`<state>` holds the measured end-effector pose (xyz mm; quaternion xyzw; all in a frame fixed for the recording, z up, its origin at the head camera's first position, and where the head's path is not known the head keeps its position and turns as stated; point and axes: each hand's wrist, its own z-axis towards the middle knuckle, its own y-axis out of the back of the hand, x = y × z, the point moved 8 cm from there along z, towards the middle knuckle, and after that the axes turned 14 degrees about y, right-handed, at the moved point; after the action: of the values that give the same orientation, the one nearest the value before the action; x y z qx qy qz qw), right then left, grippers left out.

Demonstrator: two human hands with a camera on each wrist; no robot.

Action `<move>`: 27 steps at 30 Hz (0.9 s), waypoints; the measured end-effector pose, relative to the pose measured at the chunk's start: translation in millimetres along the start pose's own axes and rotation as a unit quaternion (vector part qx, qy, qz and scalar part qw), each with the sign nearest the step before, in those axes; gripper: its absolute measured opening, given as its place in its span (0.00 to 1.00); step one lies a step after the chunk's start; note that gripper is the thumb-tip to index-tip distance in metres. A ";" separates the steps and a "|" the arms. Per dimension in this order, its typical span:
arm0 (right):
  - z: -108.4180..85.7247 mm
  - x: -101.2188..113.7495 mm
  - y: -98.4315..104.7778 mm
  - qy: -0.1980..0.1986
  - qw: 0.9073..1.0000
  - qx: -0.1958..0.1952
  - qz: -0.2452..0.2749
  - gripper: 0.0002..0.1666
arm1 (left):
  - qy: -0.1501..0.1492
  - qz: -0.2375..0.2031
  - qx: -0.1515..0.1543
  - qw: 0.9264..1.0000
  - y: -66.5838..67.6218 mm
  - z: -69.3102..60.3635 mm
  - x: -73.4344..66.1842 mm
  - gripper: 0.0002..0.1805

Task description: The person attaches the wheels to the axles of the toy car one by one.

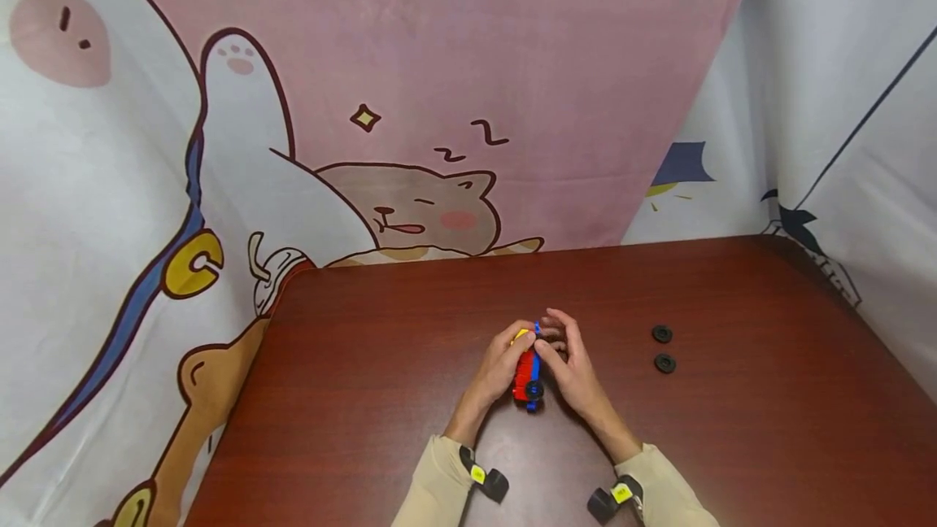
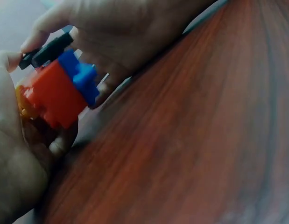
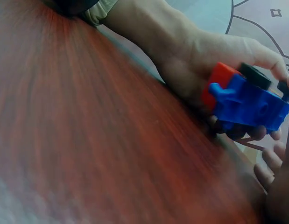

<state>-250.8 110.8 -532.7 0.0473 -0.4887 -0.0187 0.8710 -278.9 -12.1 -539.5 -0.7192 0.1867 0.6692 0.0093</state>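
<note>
A small toy car (image 1: 525, 376) in red, blue and yellow is held above the table. My left hand (image 1: 500, 364) grips its yellow end, fingers wrapped under the red body (image 2: 58, 95). On the other side, my right hand (image 1: 574, 368) has its thumb at a black wheel (image 2: 28, 58) at the car's far end, with its fingers curled near the blue base (image 3: 251, 105). Another black wheel (image 1: 533, 389) sits on the car at the near end. The hands partly hide the far wheel, so how firmly it is seated cannot be seen.
Two loose black wheels (image 1: 662, 334) lie on the brown table (image 1: 366, 397), to the right of the hands. Printed cloth (image 1: 556, 88) hangs behind the table and along its sides. A wrist camera is strapped to each sleeve.
</note>
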 end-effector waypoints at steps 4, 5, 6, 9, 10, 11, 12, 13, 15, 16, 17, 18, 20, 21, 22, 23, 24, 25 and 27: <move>-1.5 -3.7 -7.5 -0.026 0.997 0.058 0.044 0.28 | -0.010 0.004 0.002 1.000 0.7 -1.9 -0.2 0.15; -1.6 -4.3 -8.6 -0.033 0.996 0.068 0.055 0.27 | -0.011 0.003 0.002 1.000 0.8 -2.1 -0.2 0.15; -1.7 -4.3 -9.7 -0.037 0.994 0.075 0.065 0.27 | -0.010 0.003 0.001 1.000 0.8 -2.1 -0.2 0.15; -0.8 -3.3 -11.0 -0.039 0.992 0.085 0.082 0.26 | -0.008 0.003 -0.001 1.000 1.1 -3.1 -3.1 0.15; -0.6 -3.1 -11.2 -0.040 0.992 0.086 0.083 0.26 | -0.006 0.004 0.000 1.000 1.3 -4.1 -5.5 0.14; -0.4 -3.1 -11.1 -0.040 0.992 0.085 0.085 0.26 | -0.006 0.006 0.001 1.000 2.1 -6.7 -10.6 0.14; -0.1 -2.8 -11.2 -0.039 0.992 0.085 0.089 0.25 | -0.004 0.008 0.004 1.000 2.6 -9.0 -15.1 0.15; 0.2 -2.6 -11.1 -0.038 0.992 0.083 0.092 0.25 | -0.002 0.010 0.007 1.000 3.0 -11.4 -19.6 0.15; 0.8 -1.9 -11.0 -0.032 0.992 0.080 0.095 0.25 | 0.004 0.015 0.012 1.000 4.2 -16.4 -28.7 0.16; 1.0 -1.7 -10.8 -0.030 0.992 0.079 0.094 0.25 | 0.006 0.018 0.013 1.000 4.8 -18.5 -32.6 0.16; 1.1 -1.5 -10.7 -0.027 0.992 0.077 0.093 0.25 | 0.006 0.019 0.014 1.000 5.4 -20.4 -35.8 0.16; 1.3 -1.3 -10.6 -0.024 0.992 0.078 0.091 0.24 | 0.009 0.020 0.013 1.000 5.5 -20.7 -36.2 0.17; 1.5 -1.1 -10.4 -0.019 0.993 0.079 0.086 0.24 | 0.012 0.020 0.010 1.000 6.2 -22.0 -38.2 0.16; 1.5 -1.1 -10.2 -0.018 0.993 0.079 0.082 0.24 | 0.011 0.020 0.009 1.000 6.4 -22.2 -38.8 0.16; 1.6 -1.1 -10.2 -0.017 0.993 0.080 0.081 0.24 | 0.012 0.020 0.007 1.000 6.6 -22.2 -38.9 0.16; 1.6 -0.9 -10.1 -0.016 0.993 0.081 0.080 0.24 | 0.012 0.020 0.007 1.000 6.7 -22.2 -39.1 0.16; 1.7 -0.7 -10.0 -0.015 0.993 0.081 0.079 0.24 | 0.014 0.021 0.007 1.000 6.7 -22.2 -39.0 0.16; 1.7 -0.7 -9.7 -0.015 0.994 0.080 0.078 0.24 | 0.015 0.021 0.006 1.000 6.8 -22.0 -38.8 0.16; 1.9 -0.5 -9.5 -0.015 0.994 0.078 0.078 0.24 | 0.018 0.022 0.006 1.000 6.8 -21.8 -38.7 0.16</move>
<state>-252.5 101.3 -533.1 0.0768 -0.5037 0.0869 0.8561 -261.2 -14.3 -498.3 -0.7265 0.2064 0.6554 -0.0039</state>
